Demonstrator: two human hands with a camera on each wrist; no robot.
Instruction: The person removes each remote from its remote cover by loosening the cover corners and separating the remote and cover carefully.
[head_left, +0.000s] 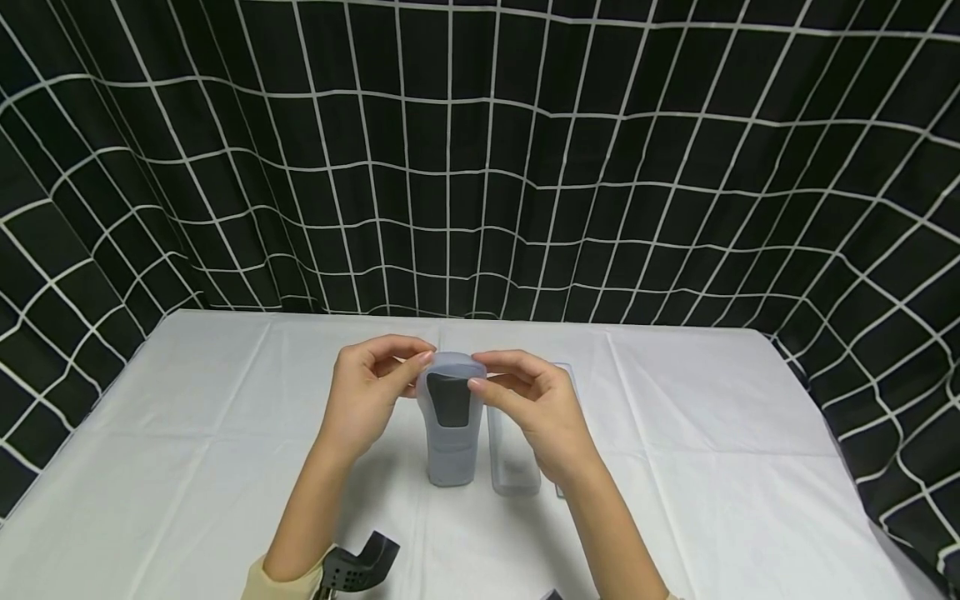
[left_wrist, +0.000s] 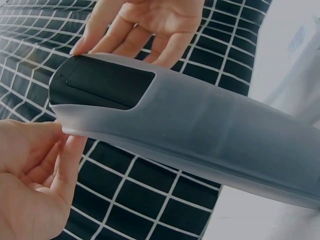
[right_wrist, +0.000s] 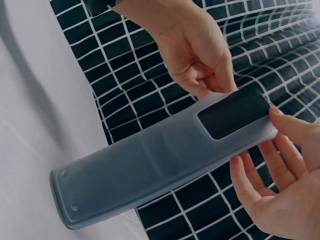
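A dark remote control (head_left: 452, 400) sits inside a translucent grey silicone cover (head_left: 452, 454), its back showing through a cutout near the upper end. The cover stands nearly upright, its lower end close to the white tablecloth. My left hand (head_left: 367, 392) pinches the cover's upper left edge between thumb and fingers. On the opposite side, my right hand (head_left: 540, 408) grips the upper right edge, thumb on the front. In the right wrist view, the right thumb (right_wrist: 287, 122) lies at the remote's exposed end while other fingers support the cover from below.
Just right of the cover, a clear, long tray-like piece (head_left: 515, 462) lies on the white tablecloth (head_left: 247, 467). Another clear-edged flat piece (head_left: 564, 367) is mostly hidden behind the right hand. A black curtain with white grid lines (head_left: 465, 167) hangs behind the table.
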